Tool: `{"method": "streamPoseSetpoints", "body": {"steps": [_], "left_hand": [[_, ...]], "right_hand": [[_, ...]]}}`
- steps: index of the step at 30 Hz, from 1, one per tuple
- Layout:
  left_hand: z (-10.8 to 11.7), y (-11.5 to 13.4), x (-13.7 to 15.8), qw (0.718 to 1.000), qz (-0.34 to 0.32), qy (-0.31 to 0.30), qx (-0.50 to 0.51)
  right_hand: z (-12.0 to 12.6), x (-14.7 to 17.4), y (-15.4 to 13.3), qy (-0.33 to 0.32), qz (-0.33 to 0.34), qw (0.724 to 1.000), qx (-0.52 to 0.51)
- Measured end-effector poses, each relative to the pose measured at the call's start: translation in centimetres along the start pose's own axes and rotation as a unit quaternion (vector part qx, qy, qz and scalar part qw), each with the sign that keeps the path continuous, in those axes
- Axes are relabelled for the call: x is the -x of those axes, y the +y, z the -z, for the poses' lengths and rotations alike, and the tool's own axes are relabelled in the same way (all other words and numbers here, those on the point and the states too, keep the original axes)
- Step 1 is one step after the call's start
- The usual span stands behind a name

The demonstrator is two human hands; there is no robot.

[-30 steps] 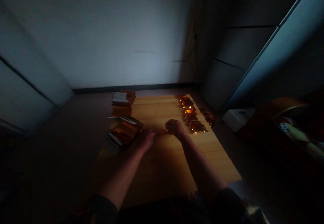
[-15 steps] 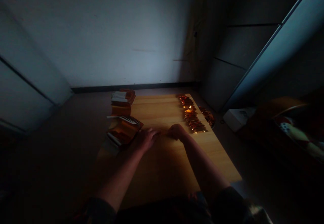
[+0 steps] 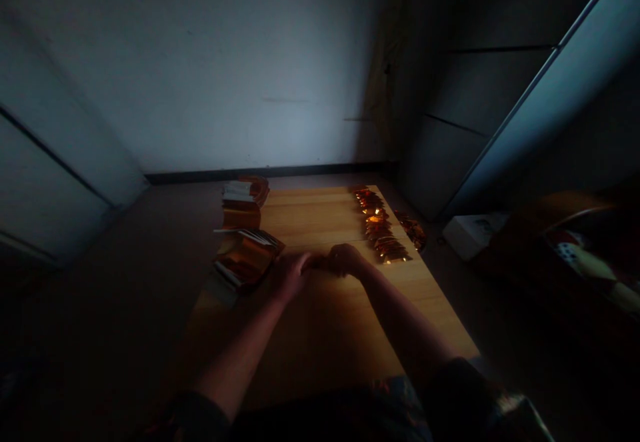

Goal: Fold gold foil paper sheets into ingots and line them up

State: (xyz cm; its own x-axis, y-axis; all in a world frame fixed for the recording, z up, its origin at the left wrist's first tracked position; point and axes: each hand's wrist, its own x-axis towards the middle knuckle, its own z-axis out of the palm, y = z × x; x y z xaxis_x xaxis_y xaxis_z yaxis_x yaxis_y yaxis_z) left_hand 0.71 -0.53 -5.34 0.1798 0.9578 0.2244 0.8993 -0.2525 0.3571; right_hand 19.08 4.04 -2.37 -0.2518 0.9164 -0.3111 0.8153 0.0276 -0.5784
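Between my two hands, just above the wooden table [image 3: 305,219], is a small piece of copper-coloured foil paper [image 3: 315,262], dim and mostly covered by fingers. My left hand [image 3: 293,273] pinches its left side, and my right hand [image 3: 345,259] has curled fingers closed on its right side. Left of my left hand lie fanned stacks of copper foil paper [image 3: 247,260] with white edges. A row of shiny folded foil pieces [image 3: 379,225] runs along the table's right edge, beyond my right hand.
More shiny foil pieces [image 3: 411,230] sit lower down, past the table's right edge. A white box [image 3: 473,235] stands on the floor at right. A pale wall [image 3: 250,82] rises behind the table, and tall cabinet panels [image 3: 480,95] stand on the right. The room is dim.
My right hand has moved slightly left, closer to my left hand. The foil paper between them now looks darker and narrower. The stacks and the row look unchanged.
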Motion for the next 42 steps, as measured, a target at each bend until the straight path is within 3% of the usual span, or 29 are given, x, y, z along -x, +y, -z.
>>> {"method": "streamPoseSetpoints", "body": {"steps": [3,6,11,23,29,35,42], "left_hand": [[0.4,0.3,0.3,1.000,0.002,0.005,0.000],[0.4,0.4,0.5,0.999,-0.045,0.014,0.002],[0.0,0.0,0.8,0.993,-0.107,0.033,0.032],[-1.7,-1.5,0.6,0.981,-0.163,0.054,0.087],[-1.2,-1.4,0.2,0.987,-0.112,0.026,0.110],[-0.6,-0.2,-0.3,0.998,0.006,-0.015,0.064],[-1.3,0.2,-0.3,0.999,0.048,-0.021,0.017]], "right_hand": [[-0.5,1.1,0.7,0.065,0.081,0.991,0.087],[-0.8,2.2,1.4,0.101,0.141,0.972,0.156],[-1.3,3.1,1.9,0.125,0.181,0.961,0.167],[-1.6,3.3,1.3,0.105,0.133,0.969,0.180],[-1.8,3.2,1.2,0.093,0.147,0.959,0.223],[-1.6,3.2,-0.1,0.075,0.092,0.965,0.235],[-1.7,2.6,-0.9,0.066,0.056,0.964,0.251]]}}
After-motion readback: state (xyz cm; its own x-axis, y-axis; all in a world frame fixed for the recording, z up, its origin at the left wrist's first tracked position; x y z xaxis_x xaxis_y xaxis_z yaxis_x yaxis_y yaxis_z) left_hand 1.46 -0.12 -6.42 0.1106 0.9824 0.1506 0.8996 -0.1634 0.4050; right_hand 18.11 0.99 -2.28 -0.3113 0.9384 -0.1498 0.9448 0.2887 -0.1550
